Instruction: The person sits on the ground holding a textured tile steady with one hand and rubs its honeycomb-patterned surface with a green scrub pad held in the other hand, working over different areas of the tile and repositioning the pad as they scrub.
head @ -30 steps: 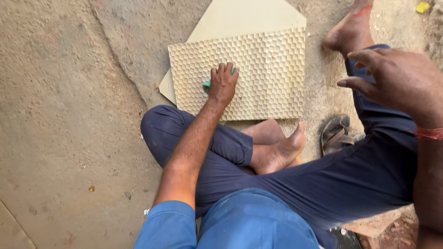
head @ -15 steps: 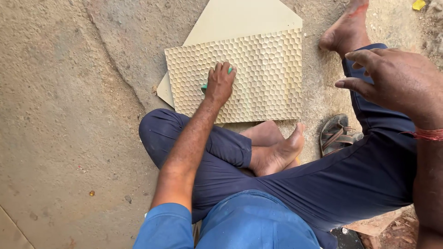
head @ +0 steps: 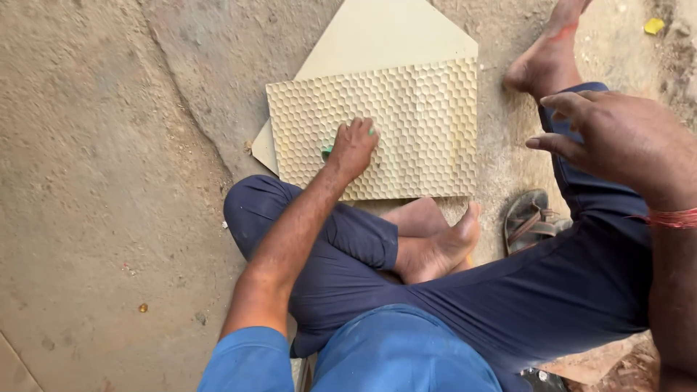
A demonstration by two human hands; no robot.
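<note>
A: What was the left hand (head: 353, 147) doing?

B: It lay on the honeycomb-patterned tile (head: 406, 131), toward the tile's seven o'clock corner. Its fingers were curled down around a small green thing (head: 327, 152). Only two slivers of green showed, one at the hand's nine o'clock and one by the knuckles at two o'clock, so I could not tell what kind of thing it was.

A: And where was the tile itself?

B: On the dusty ground (head: 109, 181), at twelve o'clock from the person's folded knee. It lay over a smooth beige tile (head: 385, 36), which stuck out at twelve o'clock and a little at nine o'clock; the rest of that one was covered.

A: The right hand (head: 617, 141)?

B: It hung in the air at three o'clock in the view, above the outstretched leg. The fingers were loosely spread and bent, grasping nothing. A red thread (head: 671, 218) circled the wrist. The forearm ran off the edge of the view.

A: Anything else near?

B: A bare foot (head: 439, 247) was tucked just under the patterned tile's six o'clock edge, the other foot (head: 544, 58) rested at the tile's two o'clock, its toes cut off by the frame. A sandal (head: 526, 221) lay beside the leg, partly hidden by the dark blue trousers (head: 523, 305).
</note>
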